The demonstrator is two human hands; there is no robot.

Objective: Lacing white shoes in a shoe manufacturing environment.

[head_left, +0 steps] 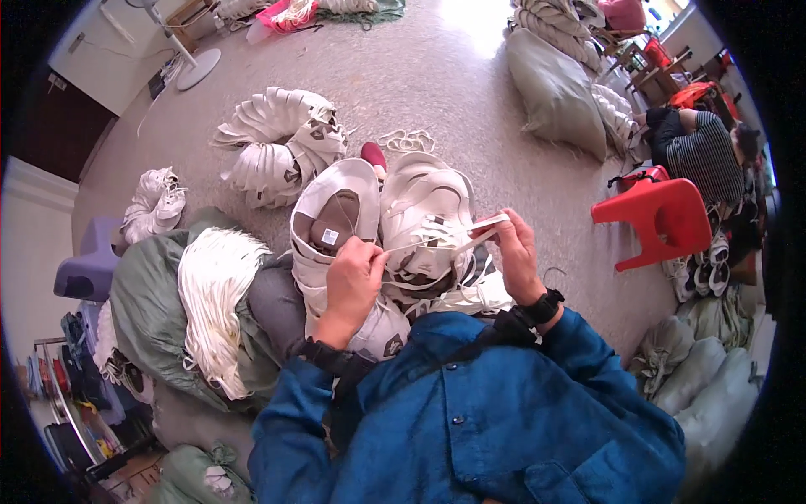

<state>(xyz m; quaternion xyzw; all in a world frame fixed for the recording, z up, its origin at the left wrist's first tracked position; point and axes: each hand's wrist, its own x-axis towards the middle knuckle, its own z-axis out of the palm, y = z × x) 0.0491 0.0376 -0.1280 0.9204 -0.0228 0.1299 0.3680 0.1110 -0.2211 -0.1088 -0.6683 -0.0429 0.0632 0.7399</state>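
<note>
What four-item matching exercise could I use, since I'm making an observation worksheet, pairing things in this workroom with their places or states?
Things
1. Right hand
2. Bundle of white laces
3. Red stool
4. Round white base with a pole

Places or states
A. On the floor, toward the picture's right edge
B. In the upper left of the picture
C. Pinching a pale flat strip
D. Draped over green fabric

Right pairs: 1-C, 2-D, 3-A, 4-B

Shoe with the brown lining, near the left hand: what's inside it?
Inside the shoe, brown lining and a white label show. Its deeper interior is covered over, so anything there can't be seen.
</note>
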